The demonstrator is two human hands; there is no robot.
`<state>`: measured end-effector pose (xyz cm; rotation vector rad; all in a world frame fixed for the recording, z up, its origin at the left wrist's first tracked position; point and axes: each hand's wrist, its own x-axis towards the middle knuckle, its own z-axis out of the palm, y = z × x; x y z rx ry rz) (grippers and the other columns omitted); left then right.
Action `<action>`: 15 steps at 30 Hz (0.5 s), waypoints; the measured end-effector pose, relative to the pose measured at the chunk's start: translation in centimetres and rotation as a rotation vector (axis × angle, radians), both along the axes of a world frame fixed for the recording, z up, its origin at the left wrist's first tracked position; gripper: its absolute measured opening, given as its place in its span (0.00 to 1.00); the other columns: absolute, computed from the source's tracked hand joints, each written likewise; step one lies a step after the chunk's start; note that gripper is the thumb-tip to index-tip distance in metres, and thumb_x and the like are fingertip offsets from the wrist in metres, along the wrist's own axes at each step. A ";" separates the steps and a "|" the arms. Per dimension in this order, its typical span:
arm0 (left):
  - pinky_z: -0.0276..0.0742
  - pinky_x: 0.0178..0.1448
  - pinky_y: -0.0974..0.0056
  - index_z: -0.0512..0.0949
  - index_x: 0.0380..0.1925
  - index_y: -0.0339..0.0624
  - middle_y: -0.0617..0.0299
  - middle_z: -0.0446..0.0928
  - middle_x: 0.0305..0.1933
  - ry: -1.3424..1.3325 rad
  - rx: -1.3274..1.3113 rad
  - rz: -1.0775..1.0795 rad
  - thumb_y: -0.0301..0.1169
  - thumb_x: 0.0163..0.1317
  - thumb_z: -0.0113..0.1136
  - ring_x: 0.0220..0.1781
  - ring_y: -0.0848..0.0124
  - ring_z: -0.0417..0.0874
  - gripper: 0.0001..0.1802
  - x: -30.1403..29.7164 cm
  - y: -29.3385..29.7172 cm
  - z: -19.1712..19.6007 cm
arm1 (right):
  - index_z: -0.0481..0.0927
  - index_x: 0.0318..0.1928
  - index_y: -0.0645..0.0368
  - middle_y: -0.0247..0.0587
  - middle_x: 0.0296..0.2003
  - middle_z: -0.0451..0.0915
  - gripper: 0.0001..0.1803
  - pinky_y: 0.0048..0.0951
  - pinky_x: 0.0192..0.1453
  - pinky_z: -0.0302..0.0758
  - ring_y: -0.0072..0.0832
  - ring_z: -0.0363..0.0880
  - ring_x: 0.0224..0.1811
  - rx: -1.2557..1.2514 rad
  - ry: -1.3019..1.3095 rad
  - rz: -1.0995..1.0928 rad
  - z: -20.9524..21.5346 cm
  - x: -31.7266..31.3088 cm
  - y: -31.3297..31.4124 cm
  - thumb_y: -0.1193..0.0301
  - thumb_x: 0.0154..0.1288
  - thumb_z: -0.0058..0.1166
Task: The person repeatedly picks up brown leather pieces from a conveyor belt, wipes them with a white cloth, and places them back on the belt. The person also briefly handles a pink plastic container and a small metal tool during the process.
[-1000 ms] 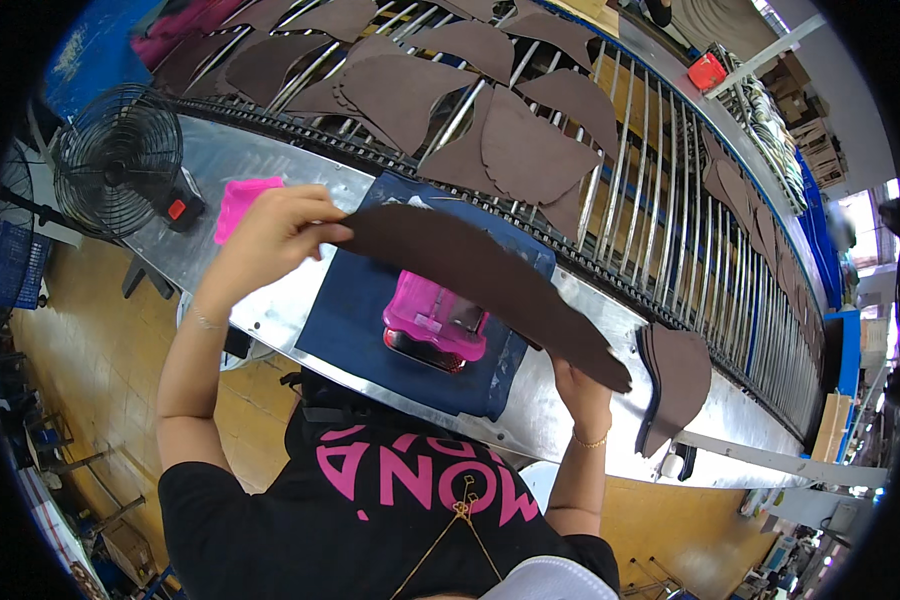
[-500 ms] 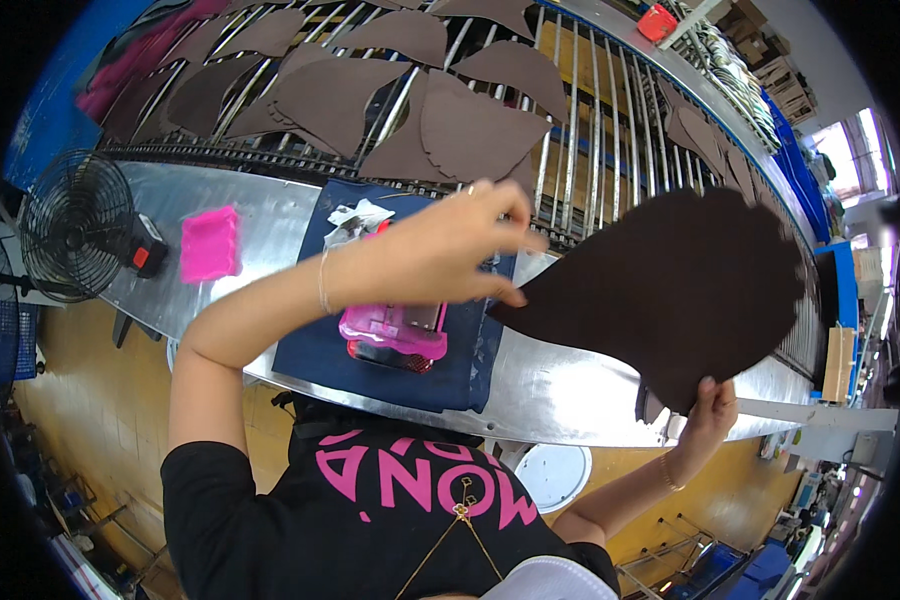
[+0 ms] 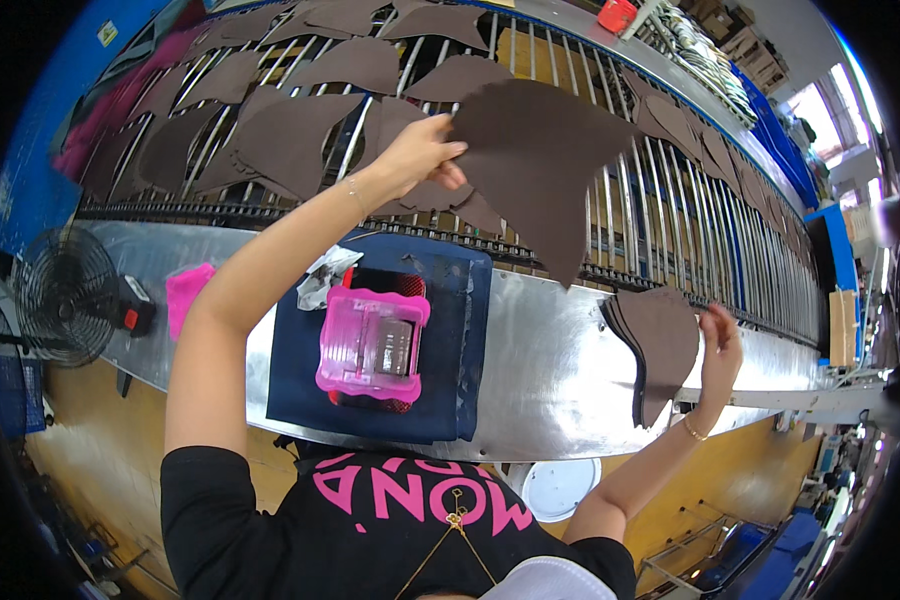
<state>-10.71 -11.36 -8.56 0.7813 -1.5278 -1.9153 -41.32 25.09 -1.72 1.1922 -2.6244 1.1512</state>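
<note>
My left hand [image 3: 428, 155] reaches over the rollers, closed on the left edge of a dark brown cut sheet piece [image 3: 540, 150]. The piece has a rounded end and a narrow point hanging toward me. At the metal table's right part lies a stack of similar brown pieces [image 3: 660, 335], its dark edges slightly fanned. Beside the stack's right edge is my right hand [image 3: 720, 350], fingers loosely bent and partly apart; nothing shows in it. A pink clear-sided roller device [image 3: 372, 345] stands on a dark blue mat [image 3: 440, 400] in front of me.
Many brown pieces [image 3: 290, 140] lie on the metal roller conveyor [image 3: 670, 210] beyond the table. A black fan [image 3: 70, 295] and a pink pad [image 3: 185, 295] stand on the left. Crumpled white paper [image 3: 325, 275] touches the mat. A white bucket lid [image 3: 560, 490] is below the table edge.
The brown piece has left my right hand and moved up over the rollers in my left hand. The stack is now uncovered, with my right hand beside it.
</note>
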 end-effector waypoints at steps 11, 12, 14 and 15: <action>0.83 0.29 0.65 0.54 0.61 0.31 0.45 0.71 0.45 -0.205 0.283 0.241 0.23 0.66 0.51 0.29 0.64 0.83 0.27 1.4 -5.7 -11.8 | 0.75 0.54 0.68 0.57 0.46 0.78 0.35 0.41 0.54 0.72 0.47 0.77 0.49 0.515 0.025 -0.637 -14.8 -2.1 12.6 0.51 0.57 0.62; 0.83 0.28 0.64 0.54 0.61 0.31 0.46 0.72 0.42 -0.236 0.281 0.277 0.25 0.66 0.53 0.29 0.63 0.83 0.27 1.4 -5.5 -11.8 | 0.75 0.54 0.68 0.58 0.46 0.77 0.35 0.42 0.54 0.72 0.49 0.77 0.48 0.520 -0.020 -0.651 -15.2 -2.3 12.5 0.52 0.56 0.64; 0.83 0.26 0.64 0.53 0.60 0.31 0.47 0.73 0.38 -0.350 0.195 0.239 0.29 0.65 0.57 0.27 0.63 0.83 0.30 1.9 -5.3 -10.9 | 0.77 0.51 0.68 0.59 0.44 0.78 0.33 0.42 0.54 0.72 0.49 0.76 0.48 0.511 -0.018 -0.691 -15.5 -2.0 12.2 0.54 0.53 0.67; 0.82 0.25 0.63 0.53 0.59 0.31 0.48 0.73 0.36 -0.407 0.152 0.223 0.30 0.64 0.58 0.26 0.62 0.83 0.31 2.4 -5.2 -10.5 | 0.77 0.50 0.67 0.58 0.44 0.78 0.32 0.42 0.54 0.72 0.48 0.76 0.49 0.538 0.006 -0.713 -15.4 -2.0 12.1 0.54 0.52 0.67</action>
